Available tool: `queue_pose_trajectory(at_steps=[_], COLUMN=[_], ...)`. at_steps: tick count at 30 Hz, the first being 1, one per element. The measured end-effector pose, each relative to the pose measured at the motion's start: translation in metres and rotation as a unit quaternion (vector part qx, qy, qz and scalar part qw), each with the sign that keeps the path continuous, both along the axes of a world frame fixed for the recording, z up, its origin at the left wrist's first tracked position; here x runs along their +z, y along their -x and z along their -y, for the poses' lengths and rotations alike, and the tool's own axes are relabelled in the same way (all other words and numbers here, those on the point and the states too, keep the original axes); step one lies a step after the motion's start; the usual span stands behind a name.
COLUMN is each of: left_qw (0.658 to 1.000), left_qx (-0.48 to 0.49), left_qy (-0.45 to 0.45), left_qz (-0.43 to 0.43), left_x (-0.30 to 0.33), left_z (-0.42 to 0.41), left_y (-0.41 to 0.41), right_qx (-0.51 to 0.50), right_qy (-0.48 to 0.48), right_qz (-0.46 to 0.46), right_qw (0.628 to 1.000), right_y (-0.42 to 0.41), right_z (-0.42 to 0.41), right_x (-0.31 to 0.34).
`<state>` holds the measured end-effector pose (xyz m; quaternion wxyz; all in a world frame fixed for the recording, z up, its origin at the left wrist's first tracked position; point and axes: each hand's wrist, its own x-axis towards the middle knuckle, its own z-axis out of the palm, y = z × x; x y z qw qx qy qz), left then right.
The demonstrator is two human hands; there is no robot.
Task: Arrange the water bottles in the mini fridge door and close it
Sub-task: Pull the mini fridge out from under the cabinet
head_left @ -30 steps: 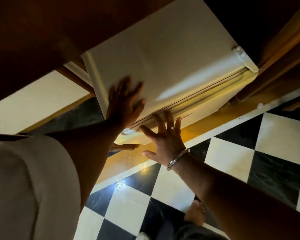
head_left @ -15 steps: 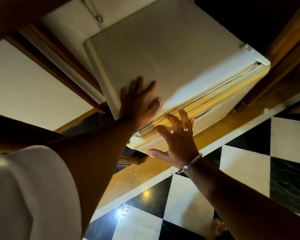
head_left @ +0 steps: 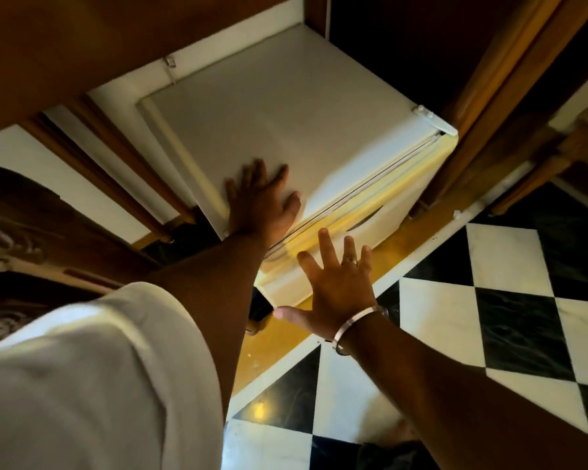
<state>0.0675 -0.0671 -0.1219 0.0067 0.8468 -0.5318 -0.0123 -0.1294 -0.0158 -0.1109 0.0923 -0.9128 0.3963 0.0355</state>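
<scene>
One view only: head camera, worn, wide-angle. It looks forward and steeply down from above the fridge [head_left: 286, 106], whose top panel fills the upper centre. The frame is rolled, so the fridge front edge and the checkered floor [head_left: 510, 300] run diagonally. Close range: both forearms enter from the bottom edge, the left hand [head_left: 262, 201] and right hand [head_left: 336, 286] sit mid-frame, and a pale sleeve [head_left: 82, 385] fills the lower left corner. No second view to compare against.
</scene>
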Motion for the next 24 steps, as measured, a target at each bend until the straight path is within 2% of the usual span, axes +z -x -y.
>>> queue_pose_trajectory(at_steps=[5, 13, 18, 21, 24], left_qw=[1.000, 1.000, 1.000, 1.000, 1.000], left_qx=[-0.006, 0.005, 0.006, 0.002, -0.002], left_qy=[0.007, 0.010, 0.008, 0.003, -0.006], left_qz=[-0.001, -0.002, 0.014, 0.029, 0.027], left_x=[-0.002, -0.003, -0.002, -0.003, -0.004], left_z=[0.000, 0.004, 0.004, 0.002, 0.002], left_y=[-0.002, 0.000, 0.002, 0.003, 0.005], right_qx=[0.021, 0.000, -0.115, -0.175, -0.265], right_qy=[0.037, -0.021, 0.021, 0.003, -0.021], right_qz=[-0.021, -0.029, -0.032, -0.102, -0.121], right_qw=[0.999, 0.999, 0.993, 0.979, 0.956], right_y=[-0.013, 0.012, 0.048, 0.054, 0.052], right_z=[0.006, -0.012, -0.040, -0.045, -0.029], right_x=[0.006, 0.015, 0.022, 0.015, 0.003])
